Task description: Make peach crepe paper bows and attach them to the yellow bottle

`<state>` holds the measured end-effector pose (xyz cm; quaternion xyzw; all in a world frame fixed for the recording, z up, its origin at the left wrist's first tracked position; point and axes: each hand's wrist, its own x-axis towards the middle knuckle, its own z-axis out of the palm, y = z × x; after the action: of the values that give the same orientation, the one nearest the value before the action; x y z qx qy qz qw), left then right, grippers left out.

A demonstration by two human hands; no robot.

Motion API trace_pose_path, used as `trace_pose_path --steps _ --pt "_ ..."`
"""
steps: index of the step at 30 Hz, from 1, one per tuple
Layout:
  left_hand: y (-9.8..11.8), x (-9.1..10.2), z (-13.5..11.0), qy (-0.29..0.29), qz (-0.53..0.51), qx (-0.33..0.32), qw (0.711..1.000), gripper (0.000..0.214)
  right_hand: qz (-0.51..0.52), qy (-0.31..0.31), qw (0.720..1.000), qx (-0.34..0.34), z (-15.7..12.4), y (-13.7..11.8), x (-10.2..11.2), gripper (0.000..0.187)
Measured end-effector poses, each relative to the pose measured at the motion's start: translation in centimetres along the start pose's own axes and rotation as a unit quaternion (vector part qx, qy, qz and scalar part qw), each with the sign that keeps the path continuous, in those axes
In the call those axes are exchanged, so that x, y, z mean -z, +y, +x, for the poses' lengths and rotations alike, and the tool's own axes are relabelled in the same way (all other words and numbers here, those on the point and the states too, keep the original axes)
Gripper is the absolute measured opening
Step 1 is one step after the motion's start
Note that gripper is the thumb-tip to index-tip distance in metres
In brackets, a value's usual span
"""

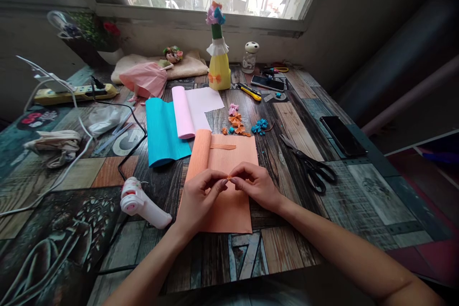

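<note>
From the head view, a small orange paper piece [229,178] sits between the two hands, above the middle of the orange crepe sheet [234,210]. The left hand [199,196] and the right hand [258,184] each pinch it between thumb and fingers. Fingertips hide most of it, so its long axis cannot be told. The sheet runs lengthwise away from the person, its left side curled into a roll; a narrow orange strip [223,147] lies crosswise near its far edge. Dark tabletop [287,167] separates the sheet's right edge from the black-handled scissors [310,165], whose blades point away and leftward. On the left, a white plastic glue gun [145,205] lies near the left forearm. Ruffled paper flowers [236,119] lie just beyond the far edge; a finely ribbed blue crepe roll [165,131] lies to the left.
</note>
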<state>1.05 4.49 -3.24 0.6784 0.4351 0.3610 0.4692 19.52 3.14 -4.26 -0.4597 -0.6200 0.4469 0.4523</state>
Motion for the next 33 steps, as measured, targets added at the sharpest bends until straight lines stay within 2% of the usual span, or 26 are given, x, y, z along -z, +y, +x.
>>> trace_pose_path --steps 12,19,33 --pt "-0.02 -0.02 0.08 0.015 0.016 -0.014 1.0 0.016 0.005 0.011 1.0 -0.001 -0.03 0.05 -0.01 0.016" --pt "0.0 0.07 -0.02 -0.004 -0.003 -0.001 1.0 0.016 -0.004 0.011 1.0 -0.001 -0.07 -0.01 0.13 0.015" --pt "0.2 0.03 0.02 0.003 0.005 -0.008 1.0 0.012 -0.003 0.005 1.0 -0.001 -0.11 -0.15 0.04 0.014"
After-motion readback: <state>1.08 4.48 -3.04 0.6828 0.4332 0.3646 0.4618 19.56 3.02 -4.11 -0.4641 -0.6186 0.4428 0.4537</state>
